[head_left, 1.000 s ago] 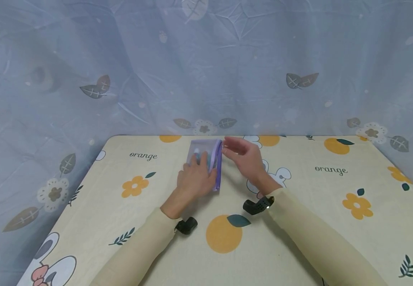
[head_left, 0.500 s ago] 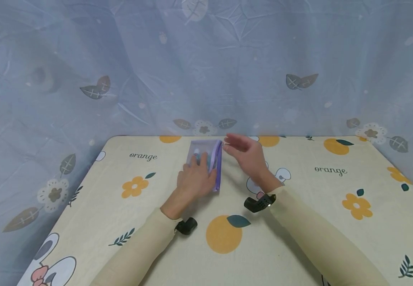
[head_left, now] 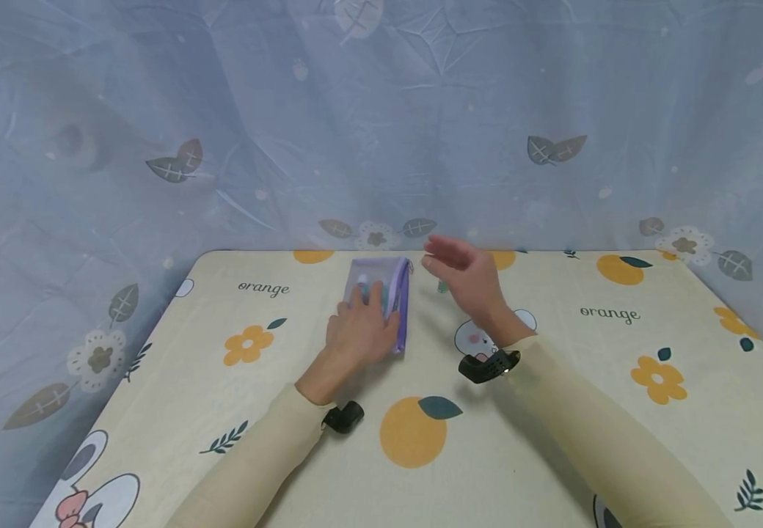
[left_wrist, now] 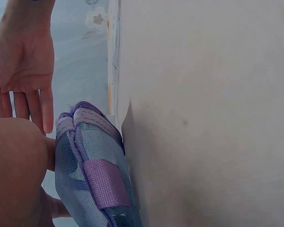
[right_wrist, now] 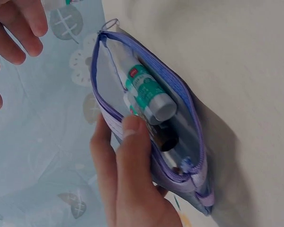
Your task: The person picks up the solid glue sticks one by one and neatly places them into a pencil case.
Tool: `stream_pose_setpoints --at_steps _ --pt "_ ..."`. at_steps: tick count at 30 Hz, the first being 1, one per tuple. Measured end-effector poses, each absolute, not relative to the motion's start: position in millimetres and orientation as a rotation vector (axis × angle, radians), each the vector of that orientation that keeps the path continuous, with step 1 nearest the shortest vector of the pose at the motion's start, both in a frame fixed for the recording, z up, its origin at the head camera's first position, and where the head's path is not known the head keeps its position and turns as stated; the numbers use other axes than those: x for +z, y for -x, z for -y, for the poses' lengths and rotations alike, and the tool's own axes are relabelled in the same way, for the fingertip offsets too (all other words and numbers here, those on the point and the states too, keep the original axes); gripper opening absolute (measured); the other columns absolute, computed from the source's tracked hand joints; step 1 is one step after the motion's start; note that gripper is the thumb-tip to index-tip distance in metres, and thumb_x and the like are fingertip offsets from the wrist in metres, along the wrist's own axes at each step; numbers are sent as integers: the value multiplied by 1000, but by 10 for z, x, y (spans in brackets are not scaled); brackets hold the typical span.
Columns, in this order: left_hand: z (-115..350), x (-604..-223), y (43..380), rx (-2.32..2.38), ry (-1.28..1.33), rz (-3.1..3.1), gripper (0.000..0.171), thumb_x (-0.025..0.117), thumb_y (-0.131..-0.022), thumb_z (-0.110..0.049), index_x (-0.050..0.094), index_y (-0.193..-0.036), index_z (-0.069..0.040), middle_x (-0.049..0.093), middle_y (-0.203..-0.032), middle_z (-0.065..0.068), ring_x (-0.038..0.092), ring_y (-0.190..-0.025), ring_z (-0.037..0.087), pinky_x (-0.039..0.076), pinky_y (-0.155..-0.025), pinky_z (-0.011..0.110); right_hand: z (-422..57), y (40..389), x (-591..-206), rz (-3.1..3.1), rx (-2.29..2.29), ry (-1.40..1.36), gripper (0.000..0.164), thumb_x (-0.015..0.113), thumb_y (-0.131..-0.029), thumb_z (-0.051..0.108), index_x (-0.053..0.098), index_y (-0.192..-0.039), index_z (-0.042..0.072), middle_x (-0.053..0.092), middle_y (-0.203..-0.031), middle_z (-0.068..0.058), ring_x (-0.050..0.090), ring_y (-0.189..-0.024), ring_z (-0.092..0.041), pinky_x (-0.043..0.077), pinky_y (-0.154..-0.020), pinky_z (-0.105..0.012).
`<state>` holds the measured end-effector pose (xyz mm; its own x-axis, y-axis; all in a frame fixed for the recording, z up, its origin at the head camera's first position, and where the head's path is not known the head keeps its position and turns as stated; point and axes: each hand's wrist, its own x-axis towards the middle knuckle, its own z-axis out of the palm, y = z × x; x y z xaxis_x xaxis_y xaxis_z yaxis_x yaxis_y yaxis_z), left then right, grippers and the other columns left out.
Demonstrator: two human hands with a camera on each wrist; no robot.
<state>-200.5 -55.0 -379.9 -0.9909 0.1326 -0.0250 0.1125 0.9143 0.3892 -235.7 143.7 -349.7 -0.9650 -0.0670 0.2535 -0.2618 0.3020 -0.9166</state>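
Observation:
My left hand (head_left: 363, 328) lies on a mesh zip pouch (head_left: 404, 323) with purple edging. The right wrist view shows its thumb over the near lip and a finger against the outer face, pinching that side. Through the unzipped mouth, a green-and-white glue stick (right_wrist: 146, 90) and a dark-ended cylinder (right_wrist: 165, 137) show inside. To the right of the pouch, my right hand (head_left: 470, 279) is raised, its fingers extended and palm turned towards the pouch (left_wrist: 90, 156). A small green-marked item (head_left: 442, 287) peeks out below its thumb, mostly hidden.
A table with a cream cloth (head_left: 527, 440) printed with oranges, flowers and rabbits lies under both arms. Behind its far edge hangs a blue-grey patterned curtain (head_left: 368, 132). Dark straps (head_left: 490, 366) with cameras sit at both wrists.
My right hand has drawn away from the pouch, up and to the right, and the green-marked item has come into sight below it. The left hand and pouch stay where they were.

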Motion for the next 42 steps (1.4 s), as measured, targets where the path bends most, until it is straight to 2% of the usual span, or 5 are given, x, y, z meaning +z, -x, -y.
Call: stream_pose_setpoints --at_steps 3,11,17,28,42 --pt "552 -3798 2004 602 -191 -3022 72 43 -109 -49 24 -169 -15 29 -171 26 50 -138 53 46 -109 65 -1469 2360 -3472 2400 1732 -288 51 72 -102 29 59 -150 18 67 -148 -4 64 -137 -22 52 -114 -45" --pt "558 -3793 2002 605 -196 -3021 70 43 -109 -47 24 -169 -14 30 -170 27 51 -137 53 46 -108 66 -1560 2393 -3421 2363 1701 -278 50 71 -103 26 60 -150 14 68 -147 -6 65 -137 -24 50 -116 -44" --pt "560 -3787 1998 604 -204 -3020 70 43 -109 -47 25 -169 -14 30 -170 27 52 -136 53 47 -107 66 -1631 2408 -3398 2347 1712 -254 49 71 -103 27 60 -149 17 68 -147 -6 64 -137 -23 50 -116 -42" --pt "562 -3793 2001 607 -209 -3019 71 43 -109 -47 24 -169 -14 29 -171 27 51 -137 54 47 -107 66 -1726 2426 -3456 2373 1703 -190 52 71 -103 32 58 -152 17 66 -150 -5 61 -141 -22 47 -119 -43" --pt "554 -3797 1991 638 -204 -3018 70 42 -110 -46 25 -169 -14 28 -171 27 49 -139 55 46 -109 67 -1740 2481 -3555 2391 1742 -135 56 72 -102 28 54 -154 16 63 -153 -6 59 -143 -24 46 -120 -46"
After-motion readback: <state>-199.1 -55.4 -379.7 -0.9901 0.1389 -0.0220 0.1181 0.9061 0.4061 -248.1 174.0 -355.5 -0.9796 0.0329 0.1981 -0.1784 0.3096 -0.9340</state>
